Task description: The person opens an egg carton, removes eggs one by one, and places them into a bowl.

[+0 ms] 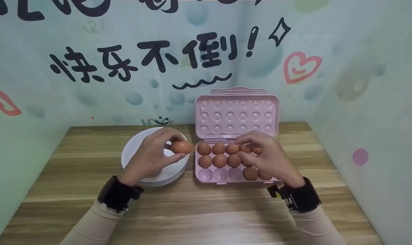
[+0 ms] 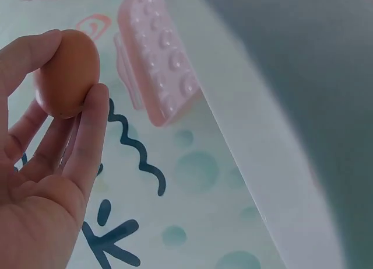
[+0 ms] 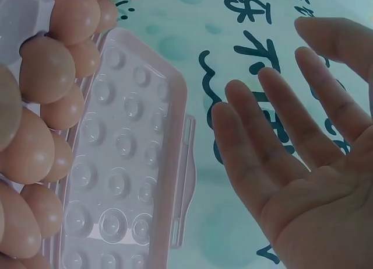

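Between thumb and fingers my left hand (image 1: 151, 153) pinches a brown egg (image 1: 181, 147), held above the right side of a white bowl (image 1: 131, 147). The left wrist view shows the same egg (image 2: 69, 73) gripped at the fingertips. Over the right part of a pink egg carton (image 1: 220, 175) my right hand (image 1: 268, 154) hovers with nothing in its grasp. Its fingers are loosely extended in the right wrist view. Brown eggs (image 1: 220, 161) fill the carton's back and middle rows as far as I see; the front row has bare cups at left and eggs at right, partly hidden by the hand.
The carton's dimpled lid (image 1: 237, 115) stands upright against the printed backdrop (image 1: 124, 102). Both carton and bowl rest on a wood-grain table (image 1: 206, 211). Backdrop walls close in the table at the back and both sides.
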Available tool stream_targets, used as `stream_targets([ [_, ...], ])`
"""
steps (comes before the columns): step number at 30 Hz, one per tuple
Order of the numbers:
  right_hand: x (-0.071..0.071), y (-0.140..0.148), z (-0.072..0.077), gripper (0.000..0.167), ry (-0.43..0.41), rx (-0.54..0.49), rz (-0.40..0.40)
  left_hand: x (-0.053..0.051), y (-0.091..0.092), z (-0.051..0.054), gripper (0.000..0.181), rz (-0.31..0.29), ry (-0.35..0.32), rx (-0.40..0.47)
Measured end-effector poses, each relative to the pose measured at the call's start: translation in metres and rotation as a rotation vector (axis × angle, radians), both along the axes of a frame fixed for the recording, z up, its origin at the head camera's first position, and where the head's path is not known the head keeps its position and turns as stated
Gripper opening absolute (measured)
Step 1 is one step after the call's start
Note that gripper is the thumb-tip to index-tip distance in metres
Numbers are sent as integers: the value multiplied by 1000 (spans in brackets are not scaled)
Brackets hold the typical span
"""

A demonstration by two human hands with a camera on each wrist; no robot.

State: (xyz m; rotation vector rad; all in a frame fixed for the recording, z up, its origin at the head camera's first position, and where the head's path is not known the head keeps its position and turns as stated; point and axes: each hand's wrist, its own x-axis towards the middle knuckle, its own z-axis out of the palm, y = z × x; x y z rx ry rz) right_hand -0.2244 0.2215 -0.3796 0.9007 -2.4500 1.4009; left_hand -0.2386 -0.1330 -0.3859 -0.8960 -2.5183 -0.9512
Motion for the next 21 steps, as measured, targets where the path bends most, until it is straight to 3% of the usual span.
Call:
stream_targets([
  [4,0,1,0,37,28,37,-20,-6,-10,0,38,-11,-39,-110],
  [13,-1,-1,-1,35,47,67,-34,-17,-26,-9,30,0,-211,-308],
  [21,-1,-1,-1,34,38,75,-45,-23,-32,-22,22,-62,-183,-401],
])
